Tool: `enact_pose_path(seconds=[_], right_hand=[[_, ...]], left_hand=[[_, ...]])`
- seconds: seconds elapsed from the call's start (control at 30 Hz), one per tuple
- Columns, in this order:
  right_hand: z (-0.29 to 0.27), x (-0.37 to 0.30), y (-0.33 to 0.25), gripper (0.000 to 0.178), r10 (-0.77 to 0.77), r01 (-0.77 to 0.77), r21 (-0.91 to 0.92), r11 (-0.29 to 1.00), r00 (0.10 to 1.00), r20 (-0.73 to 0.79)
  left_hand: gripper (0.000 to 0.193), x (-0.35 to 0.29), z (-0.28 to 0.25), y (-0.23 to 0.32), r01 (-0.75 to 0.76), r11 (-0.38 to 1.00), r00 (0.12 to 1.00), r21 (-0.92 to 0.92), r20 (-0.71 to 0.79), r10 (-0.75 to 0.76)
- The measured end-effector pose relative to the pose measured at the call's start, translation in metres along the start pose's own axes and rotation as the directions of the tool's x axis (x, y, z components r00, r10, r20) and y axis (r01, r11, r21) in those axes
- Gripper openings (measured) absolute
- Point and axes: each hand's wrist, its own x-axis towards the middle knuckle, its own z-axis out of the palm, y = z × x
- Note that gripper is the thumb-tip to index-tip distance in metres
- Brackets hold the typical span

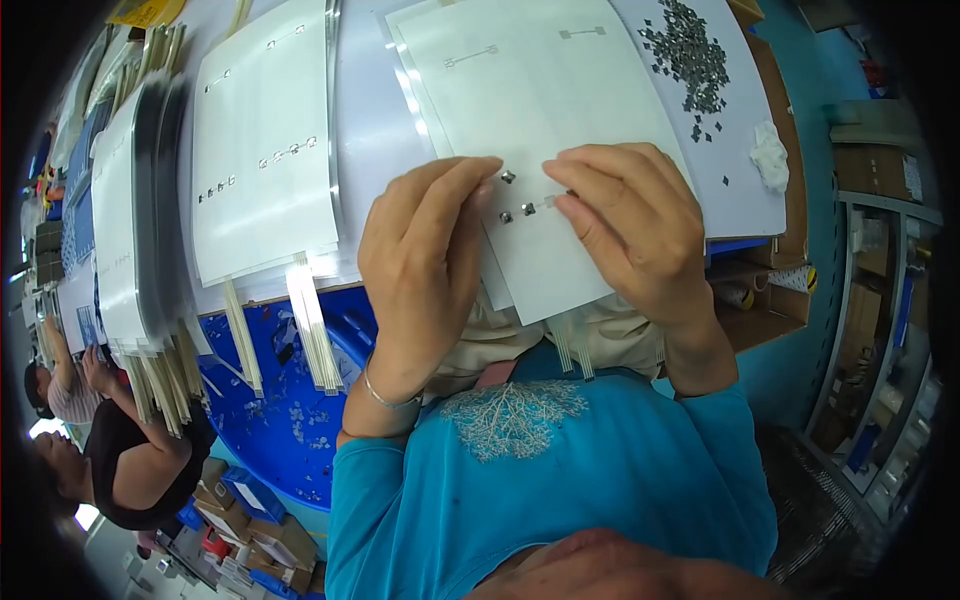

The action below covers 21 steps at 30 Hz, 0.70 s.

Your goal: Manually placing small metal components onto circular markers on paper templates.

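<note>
Left hand (pixel 415 240), right hand (pixel 645 230), fingers (pixel 597 183) slightly parted (can't tell if holding), white sheet (pixel 550 265) beneath, metallic pieces (pixel 529 209) between

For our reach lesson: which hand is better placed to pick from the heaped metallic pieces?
Likely the right hand: it is nearer the heaped metallic pieces; the left hand is farther left.

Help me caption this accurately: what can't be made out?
Head view, all four:
What the right hand pinches, if anything: its fingers cover it.
Whether the left hand holds anything: its curled fingers hide that.
The far right corner of the white sheet beneath: cut off by the upper edge.
How many pieces the dark pile holds: too small, overlapping.
</note>
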Motion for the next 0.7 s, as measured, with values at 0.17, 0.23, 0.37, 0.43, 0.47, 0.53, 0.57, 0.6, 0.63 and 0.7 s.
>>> enact_pose_path(seconds=[0.17,0.23,0.37,0.43,0.47,0.53,0.57,0.6,0.63,0.7], right_hand=[[0.007,0.012,-0.006,0.037,-0.208,0.211,-0.148,0.966,0.977,0.037],[0.009,0.014,-0.005,0.035,-0.235,0.243,-0.216,0.946,0.970,0.063],[0.011,0.011,-0.008,0.036,-0.208,0.232,-0.240,0.943,0.971,0.120],[0.011,0.011,-0.005,0.035,-0.186,0.204,-0.193,0.960,0.977,0.109],[0.009,0.012,-0.004,0.034,-0.163,0.176,-0.141,0.974,0.982,0.098],[0.000,0.007,-0.007,0.033,-0.155,0.166,-0.128,0.978,0.983,0.094],[-0.004,0.004,-0.009,0.032,-0.146,0.155,-0.113,0.981,0.986,0.084],[-0.006,0.000,-0.009,0.032,-0.145,0.155,-0.116,0.981,0.985,0.090],[-0.007,-0.005,-0.008,0.032,-0.108,0.117,-0.096,0.988,0.990,0.092],[-0.006,-0.012,-0.009,0.031,-0.070,0.077,-0.081,0.994,0.993,0.095]], left_hand=[[0.023,-0.017,0.003,-0.012,-0.209,0.978,0.973,0.014,-0.095,0.209],[0.026,-0.019,0.004,-0.015,-0.239,0.968,0.965,0.077,-0.087,0.246],[0.027,-0.021,0.005,-0.016,-0.294,0.945,0.949,0.142,-0.070,0.306],[0.028,-0.020,0.006,-0.017,-0.304,0.942,0.947,0.145,-0.058,0.314],[0.029,-0.020,0.005,-0.018,-0.322,0.931,0.941,0.173,-0.047,0.334],[0.030,-0.024,0.005,-0.018,-0.327,0.924,0.939,0.199,-0.040,0.342],[0.032,-0.023,0.002,-0.015,-0.341,0.899,0.935,0.273,0.000,0.354],[0.034,-0.023,0.000,-0.012,-0.357,0.868,0.930,0.345,0.042,0.366],[0.034,-0.024,-0.001,-0.012,-0.354,0.871,0.931,0.341,0.039,0.363],[0.040,-0.025,-0.004,-0.015,-0.410,0.812,0.908,0.415,0.101,0.406]])
